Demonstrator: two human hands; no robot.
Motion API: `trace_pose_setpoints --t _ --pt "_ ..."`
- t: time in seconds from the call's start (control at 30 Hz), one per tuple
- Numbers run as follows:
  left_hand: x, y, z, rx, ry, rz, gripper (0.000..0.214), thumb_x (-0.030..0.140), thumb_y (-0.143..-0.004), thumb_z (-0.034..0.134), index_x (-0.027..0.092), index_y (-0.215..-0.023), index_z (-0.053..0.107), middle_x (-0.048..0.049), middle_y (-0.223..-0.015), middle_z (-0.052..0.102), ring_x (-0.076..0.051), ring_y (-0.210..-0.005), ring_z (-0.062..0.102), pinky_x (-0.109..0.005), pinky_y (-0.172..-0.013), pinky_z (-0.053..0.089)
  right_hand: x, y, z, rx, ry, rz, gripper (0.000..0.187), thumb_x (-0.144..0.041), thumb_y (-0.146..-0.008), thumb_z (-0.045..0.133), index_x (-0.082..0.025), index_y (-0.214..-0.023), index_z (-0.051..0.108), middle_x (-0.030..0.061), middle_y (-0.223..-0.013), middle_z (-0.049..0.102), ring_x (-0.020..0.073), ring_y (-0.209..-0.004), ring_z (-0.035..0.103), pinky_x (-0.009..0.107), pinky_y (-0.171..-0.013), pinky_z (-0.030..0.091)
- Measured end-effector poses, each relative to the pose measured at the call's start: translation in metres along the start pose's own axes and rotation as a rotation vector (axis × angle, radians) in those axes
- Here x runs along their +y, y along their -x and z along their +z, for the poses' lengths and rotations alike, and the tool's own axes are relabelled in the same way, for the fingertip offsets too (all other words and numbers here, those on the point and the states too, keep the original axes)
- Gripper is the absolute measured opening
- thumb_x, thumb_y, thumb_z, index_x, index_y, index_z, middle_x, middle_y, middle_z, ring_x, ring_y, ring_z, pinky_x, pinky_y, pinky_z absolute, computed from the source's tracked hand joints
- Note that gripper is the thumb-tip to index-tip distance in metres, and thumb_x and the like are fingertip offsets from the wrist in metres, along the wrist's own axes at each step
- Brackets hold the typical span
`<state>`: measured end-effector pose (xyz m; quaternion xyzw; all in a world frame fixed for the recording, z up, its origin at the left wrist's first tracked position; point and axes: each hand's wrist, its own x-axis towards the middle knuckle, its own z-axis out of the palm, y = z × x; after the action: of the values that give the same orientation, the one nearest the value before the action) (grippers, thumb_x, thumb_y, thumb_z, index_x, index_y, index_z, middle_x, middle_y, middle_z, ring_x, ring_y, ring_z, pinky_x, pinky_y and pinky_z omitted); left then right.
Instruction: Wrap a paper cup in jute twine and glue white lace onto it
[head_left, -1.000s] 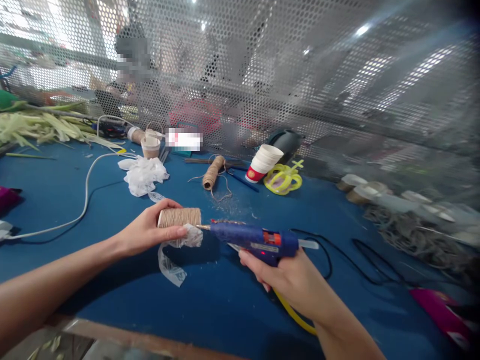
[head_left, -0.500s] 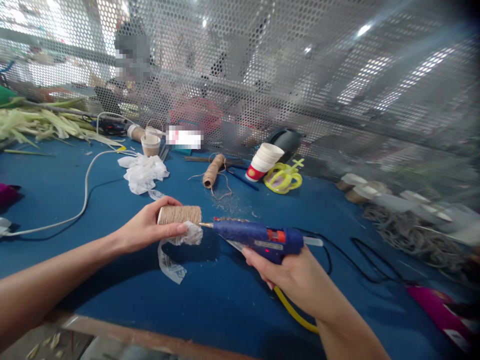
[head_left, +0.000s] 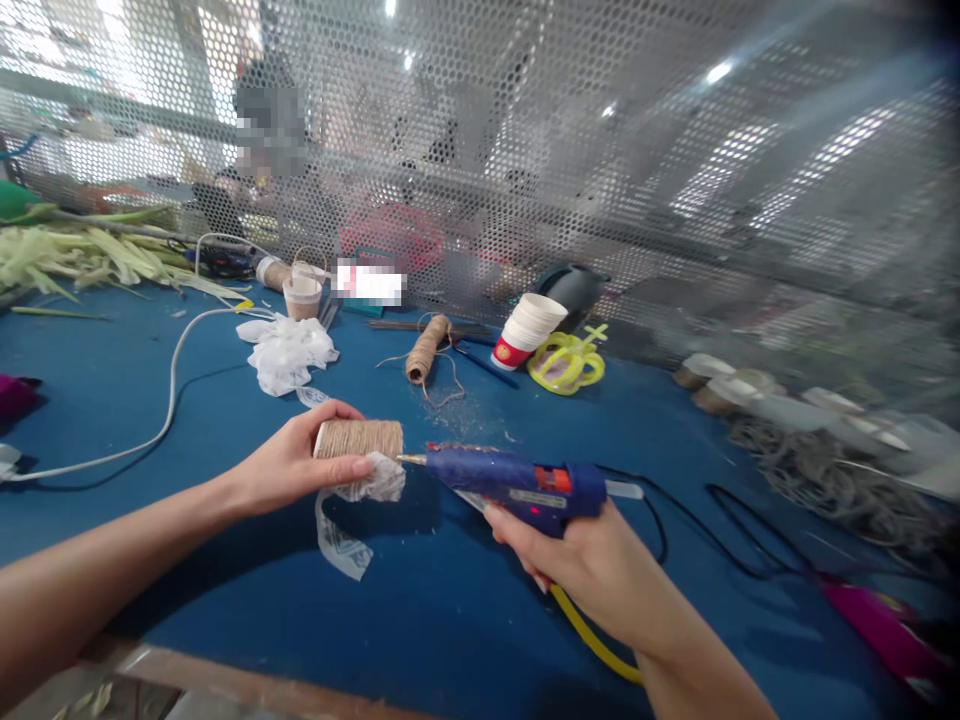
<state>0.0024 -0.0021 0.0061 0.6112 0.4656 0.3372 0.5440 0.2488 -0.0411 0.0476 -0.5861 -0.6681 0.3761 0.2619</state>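
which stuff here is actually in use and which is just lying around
In use: left hand, twine-wrapped roll, white lace strip under it, right hand, blue glue gun.
Lying about: twine spool, paper cup stack, yellow ring, crumpled lace pile, green leaves, white cable.

Bare arms, that's the whole body in my feed

Watching remotely, all I get is the left hand (head_left: 300, 465) and the right hand (head_left: 581, 560), each on a slim, smooth forearm (head_left: 112, 560) that's uncovered from the frame edge right down to the tips. Bare wrists, bare knuckles, same on both sides. The fingers (head_left: 349, 467) are slender, and the nails look short and plain, though the picture's a bit soft to swear by it. Upper arms and whatever clothing there is sit outside the frame.
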Motion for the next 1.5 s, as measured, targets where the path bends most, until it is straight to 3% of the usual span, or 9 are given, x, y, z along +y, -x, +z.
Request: trace_pose_setpoints --t 0.23,0.53,0.77,1.07,1.3,1.5 --pt "0.0017 -0.0002 0.0005 -0.037 -0.008 -0.001 0.049 0.045 -0.065 0.066 0.016 -0.099 0.046 0.0008 -0.079 0.053 -0.013 -0.069 0.051 -0.025 -0.06 0.045 -0.0023 -0.0012 0.0 -0.006 -0.023 -0.006 0.022 -0.034 -0.079 0.055 -0.018 -0.064 0.053 -0.0057 -0.043 0.044 0.0071 -0.04 0.043 0.019 -0.04 0.04" --pt "0.0012 0.0015 -0.0007 -0.023 -0.035 0.02 0.049 0.046 -0.065 0.067 0.017 -0.1 0.047 0.0002 -0.08 0.054 -0.014 -0.07 0.052 -0.026 -0.061 0.045 -0.0012 -0.0014 -0.0018 -0.052 -0.092 0.025 0.021 -0.037 -0.077 0.057 -0.018 -0.07 0.056 -0.0063 -0.044 0.044 0.007 -0.039 0.042 0.02 -0.04 0.042" --pt "-0.0004 0.0028 -0.0005 -0.049 -0.066 0.051 0.05 0.045 -0.066 0.067 0.017 -0.102 0.047 0.0005 -0.082 0.053 -0.014 -0.072 0.05 -0.025 -0.063 0.044 0.0051 -0.009 -0.0062 -0.095 -0.063 -0.05 0.021 -0.037 -0.079 0.057 -0.016 -0.076 0.06 -0.0045 -0.042 0.047 0.0098 -0.04 0.048 0.021 -0.041 0.044" --pt "-0.0008 0.0014 -0.0013 -0.049 -0.05 0.042 0.049 0.045 -0.067 0.066 0.017 -0.102 0.047 0.0004 -0.082 0.053 -0.014 -0.071 0.051 -0.025 -0.062 0.045 -0.0024 -0.0013 -0.0028 -0.062 -0.055 0.008 0.021 -0.037 -0.078 0.057 -0.017 -0.073 0.055 -0.0064 -0.043 0.043 0.0063 -0.038 0.041 0.019 -0.039 0.041" --pt "-0.0004 0.0031 -0.0001 -0.072 -0.082 0.067 0.049 0.046 -0.066 0.066 0.017 -0.101 0.048 -0.0005 -0.083 0.055 -0.015 -0.073 0.052 -0.026 -0.063 0.045 0.0003 -0.0062 -0.0033 -0.026 -0.029 -0.093 0.019 -0.036 -0.08 0.053 -0.018 -0.08 0.06 -0.0058 -0.04 0.043 0.0104 -0.04 0.047 0.023 -0.041 0.044" --pt "0.0001 0.0018 -0.0008 -0.061 -0.046 0.036 0.05 0.045 -0.066 0.066 0.017 -0.102 0.046 -0.0002 -0.083 0.053 -0.014 -0.071 0.05 -0.025 -0.062 0.044 0.0005 -0.0037 -0.0025 -0.072 -0.063 -0.021 0.022 -0.036 -0.08 0.055 -0.018 -0.067 0.054 -0.006 -0.041 0.043 0.0076 -0.038 0.043 0.021 -0.041 0.041"
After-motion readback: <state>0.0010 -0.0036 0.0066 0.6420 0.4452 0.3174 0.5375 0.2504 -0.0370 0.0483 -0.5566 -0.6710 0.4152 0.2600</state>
